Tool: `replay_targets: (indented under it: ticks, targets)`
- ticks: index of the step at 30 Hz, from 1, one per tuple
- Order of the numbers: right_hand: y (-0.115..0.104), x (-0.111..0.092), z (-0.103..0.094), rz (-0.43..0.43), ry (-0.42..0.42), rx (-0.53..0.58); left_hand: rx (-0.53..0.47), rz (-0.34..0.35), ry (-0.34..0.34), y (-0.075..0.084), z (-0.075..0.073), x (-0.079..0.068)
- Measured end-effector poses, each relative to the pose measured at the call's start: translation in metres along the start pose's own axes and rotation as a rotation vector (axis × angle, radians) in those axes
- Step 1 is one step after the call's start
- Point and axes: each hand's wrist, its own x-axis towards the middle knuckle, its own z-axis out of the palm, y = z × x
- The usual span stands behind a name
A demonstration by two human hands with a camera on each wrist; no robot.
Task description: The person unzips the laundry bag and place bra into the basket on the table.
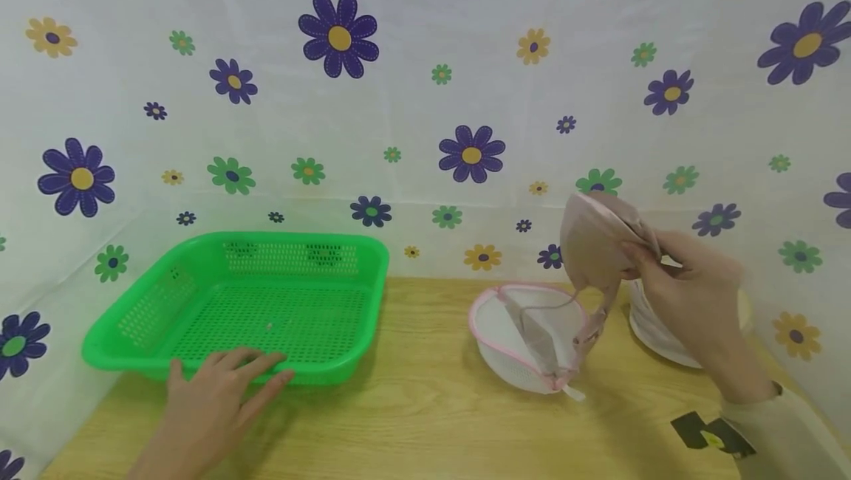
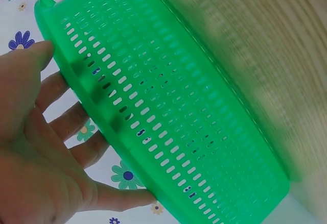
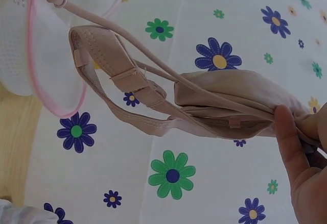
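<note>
My right hand (image 1: 694, 295) pinches a beige bra (image 1: 595, 240) by its folded cups, thumb on the near side. The bra hangs in the air over a round white mesh laundry bag (image 1: 515, 369) with pink trim. In the right wrist view, its straps (image 3: 120, 73) trail from the cups toward the bag. My left hand (image 1: 216, 399) touches the near rim of a green plastic basket (image 1: 332, 375), with fingers spread. From the left wrist, the fingertips show along the edge of the basket's slotted wall (image 2: 148, 96).
A whitish round item (image 1: 654, 332) stands at the right, partly hidden behind my right hand. The wooden table (image 1: 425, 406) meets a flower-patterned white sheet (image 1: 412, 111) at the back. A white tab (image 1: 573, 393) sticks out from the mesh bag.
</note>
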Motion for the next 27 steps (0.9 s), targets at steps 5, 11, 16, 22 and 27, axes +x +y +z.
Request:
replay_targets:
  ticks: [5,11,16,22,27]
  targets:
    - [-0.004,0.014,0.002,-0.079,0.041,-0.009,0.018,0.042,0.024,-0.004,0.001,-0.001]
    - [-0.008,0.036,0.004,-0.085,0.081,-0.041,-0.021,0.153,0.202,-0.014,0.003,-0.001]
    - [-0.012,0.051,0.010,-0.088,0.104,-0.068,-0.041,0.249,0.350,-0.020,0.005,0.000]
    - [-0.019,0.067,0.018,-0.109,0.146,-0.071,-0.039,0.254,0.379,-0.021,0.005,0.000]
    - [-0.025,0.078,0.029,-0.110,0.154,-0.039,-0.035,0.223,0.357,-0.021,0.004,-0.001]
